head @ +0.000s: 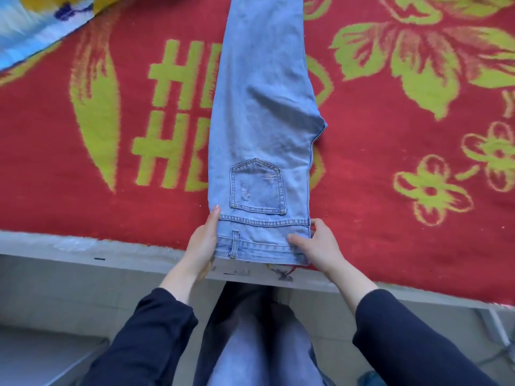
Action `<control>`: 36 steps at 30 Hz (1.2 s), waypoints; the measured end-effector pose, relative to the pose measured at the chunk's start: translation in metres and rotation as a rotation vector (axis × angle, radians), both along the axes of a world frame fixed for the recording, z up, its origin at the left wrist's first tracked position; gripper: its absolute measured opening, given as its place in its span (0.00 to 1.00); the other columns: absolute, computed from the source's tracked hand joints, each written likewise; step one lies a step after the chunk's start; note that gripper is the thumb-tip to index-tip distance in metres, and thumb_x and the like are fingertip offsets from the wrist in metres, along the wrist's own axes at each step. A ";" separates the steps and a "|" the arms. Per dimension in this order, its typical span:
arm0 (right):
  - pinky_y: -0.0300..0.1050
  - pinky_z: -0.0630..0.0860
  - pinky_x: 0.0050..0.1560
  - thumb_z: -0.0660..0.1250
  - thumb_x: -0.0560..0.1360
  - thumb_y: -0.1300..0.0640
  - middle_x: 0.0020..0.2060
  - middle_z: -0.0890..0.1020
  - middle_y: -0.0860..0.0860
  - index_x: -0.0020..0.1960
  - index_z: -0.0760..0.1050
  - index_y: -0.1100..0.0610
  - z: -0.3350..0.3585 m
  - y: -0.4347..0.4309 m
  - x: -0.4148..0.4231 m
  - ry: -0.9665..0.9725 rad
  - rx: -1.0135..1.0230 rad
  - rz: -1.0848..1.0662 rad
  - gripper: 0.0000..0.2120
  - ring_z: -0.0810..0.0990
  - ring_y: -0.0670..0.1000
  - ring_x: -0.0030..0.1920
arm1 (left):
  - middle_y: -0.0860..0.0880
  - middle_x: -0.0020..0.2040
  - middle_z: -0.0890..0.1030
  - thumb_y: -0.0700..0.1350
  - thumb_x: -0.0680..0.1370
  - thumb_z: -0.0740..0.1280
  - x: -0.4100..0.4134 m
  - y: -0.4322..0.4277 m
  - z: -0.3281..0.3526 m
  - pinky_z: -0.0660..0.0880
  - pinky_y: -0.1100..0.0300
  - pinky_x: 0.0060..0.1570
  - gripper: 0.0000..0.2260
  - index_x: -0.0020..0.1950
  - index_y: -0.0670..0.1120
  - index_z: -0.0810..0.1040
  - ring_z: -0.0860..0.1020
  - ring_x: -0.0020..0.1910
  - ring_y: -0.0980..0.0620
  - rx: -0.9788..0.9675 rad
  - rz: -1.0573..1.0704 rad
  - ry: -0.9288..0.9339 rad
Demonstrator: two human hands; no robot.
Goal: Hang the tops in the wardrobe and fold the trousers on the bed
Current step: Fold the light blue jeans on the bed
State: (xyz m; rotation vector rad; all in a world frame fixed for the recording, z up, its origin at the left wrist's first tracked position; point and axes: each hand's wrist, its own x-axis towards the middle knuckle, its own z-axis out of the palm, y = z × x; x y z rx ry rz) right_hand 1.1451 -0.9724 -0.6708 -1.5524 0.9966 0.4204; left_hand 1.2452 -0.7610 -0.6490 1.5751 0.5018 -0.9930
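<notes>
Light blue jeans [262,112] lie on the bed, folded lengthwise leg on leg, with a back pocket facing up. The legs run away from me past the top of the frame, and the waistband sits at the near edge of the bed. My left hand [202,243] lies flat with straight fingers against the left side of the waistband. My right hand [315,243] grips the waistband's right corner, thumb on top of the denim and fingers curled round the edge.
A red blanket [390,168] with yellow-green flowers and letters covers the bed. A blue, white and yellow cloth [36,20] lies at the far left corner. The pale bed frame edge [83,246] runs across in front of me, with tiled floor below.
</notes>
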 end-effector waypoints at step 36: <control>0.45 0.82 0.46 0.66 0.75 0.66 0.39 0.85 0.62 0.52 0.77 0.65 0.110 -0.090 0.103 -0.142 0.176 -0.107 0.07 0.85 0.59 0.42 | 0.44 0.45 0.84 0.36 0.75 0.71 0.111 -0.041 0.089 0.79 0.65 0.41 0.10 0.56 0.38 0.80 0.83 0.42 0.53 -0.075 -0.169 -0.278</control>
